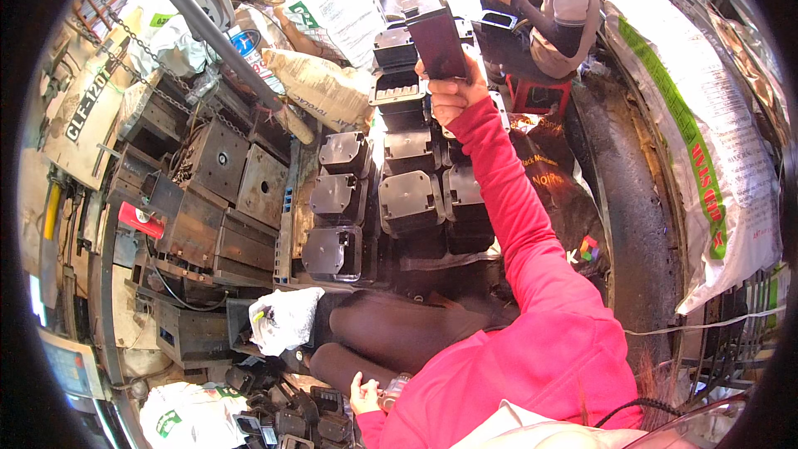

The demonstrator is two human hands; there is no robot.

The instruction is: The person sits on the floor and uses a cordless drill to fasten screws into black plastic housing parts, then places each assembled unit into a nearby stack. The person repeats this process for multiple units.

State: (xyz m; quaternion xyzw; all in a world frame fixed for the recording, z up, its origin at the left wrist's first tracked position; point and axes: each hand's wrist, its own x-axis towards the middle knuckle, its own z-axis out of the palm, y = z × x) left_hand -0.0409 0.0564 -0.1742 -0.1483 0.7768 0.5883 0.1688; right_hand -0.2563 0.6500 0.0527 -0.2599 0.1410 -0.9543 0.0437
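Note:
My right hand [453,93], in a pink sleeve, is stretched far forward and grips a black plastic housing [435,38], held upright above rows of stacked black housings [409,199]. Down by my lap, my left hand [362,395] is closed around a small grey object [396,389]; what kind of object cannot be made out. Just left of that hand lies a pile of small black plastic parts [291,422].
Heavy metal mould blocks [224,179] and a machine fill the left side. A white plastic bag [283,320] lies near my knees. Big white sacks [706,158] line the right. Another person [561,8] sits on a red stool [540,96] at the back.

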